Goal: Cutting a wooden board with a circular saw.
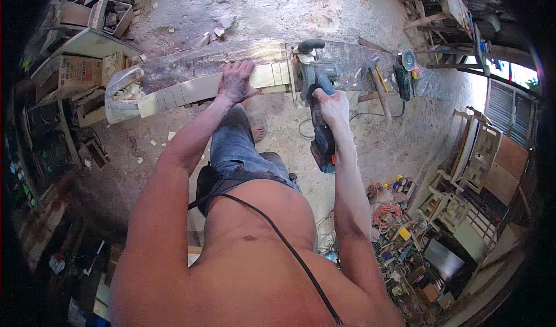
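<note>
A pale wooden strip (175, 92) with several crosswise lines runs along a weathered plank bench (168, 66). My left hand (235, 81) grips the strip left of the saw, its fingers bent over the top and thumb apart. My right hand (330, 106) is closed round the handle of a cordless circular saw (314, 72), whose battery hangs below my fist. The saw's base sits across the strip near its right part; the blade's contact with the wood is hidden. Small offcuts (133, 91) lie in the bench's left end.
A hammer (384, 92) and a corded angle grinder (403, 75) lie on the bench's right. Cartons (78, 77) and scrap wood are piled at left. Tools, orange cord (387, 212) and leaning boards (501, 171) crowd the lower right. Wood scraps dot the concrete floor (272, 8).
</note>
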Tool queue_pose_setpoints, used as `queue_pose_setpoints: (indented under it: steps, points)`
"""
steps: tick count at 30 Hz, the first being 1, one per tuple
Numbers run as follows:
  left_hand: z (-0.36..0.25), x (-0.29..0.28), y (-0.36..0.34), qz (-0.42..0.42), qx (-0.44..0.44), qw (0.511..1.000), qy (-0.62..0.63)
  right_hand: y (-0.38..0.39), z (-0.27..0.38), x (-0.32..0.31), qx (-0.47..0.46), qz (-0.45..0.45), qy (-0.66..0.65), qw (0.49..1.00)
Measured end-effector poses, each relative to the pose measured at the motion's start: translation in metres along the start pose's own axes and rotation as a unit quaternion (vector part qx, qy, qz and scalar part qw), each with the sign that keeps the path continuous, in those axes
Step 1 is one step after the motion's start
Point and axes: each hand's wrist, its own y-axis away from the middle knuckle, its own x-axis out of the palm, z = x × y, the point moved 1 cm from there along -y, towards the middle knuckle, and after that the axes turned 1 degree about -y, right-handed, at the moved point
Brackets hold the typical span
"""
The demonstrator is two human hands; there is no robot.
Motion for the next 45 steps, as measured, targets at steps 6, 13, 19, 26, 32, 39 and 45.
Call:
queue_pose_setpoints:
  steps: [6,13,19,26,32,39,45]
  points:
    - [0.0,-0.004,0.0,0.008,0.002,1.0,0.0,-0.015,0.013,-0.003,-0.016,-0.007,0.026,1.0]
    - [0.001,0.001,-0.003,-0.006,0.005,1.0,0.005,-0.024,0.082,-0.044,-0.109,-0.059,-0.113,0.986]
    - [0.039,-0.017,-0.051,0.168,-0.09,0.973,0.134,0.022,0.039,-0.114,-0.097,-0.052,-0.177,0.978]
    - [0.082,-0.003,-0.101,0.354,-0.111,0.899,0.233,0.105,-0.138,-0.099,0.017,-0.131,-0.084,0.988]
    - [0.101,0.008,-0.108,0.365,-0.105,0.908,0.177,0.179,-0.294,-0.017,0.165,-0.155,-0.175,0.958]
    - [0.068,-0.023,-0.101,0.281,-0.11,0.953,0.021,0.267,-0.53,0.101,0.354,0.031,-0.334,0.873]
    - [0.038,-0.032,0.032,0.027,0.034,0.998,-0.045,0.34,-0.467,0.107,0.418,0.05,-0.438,0.794]
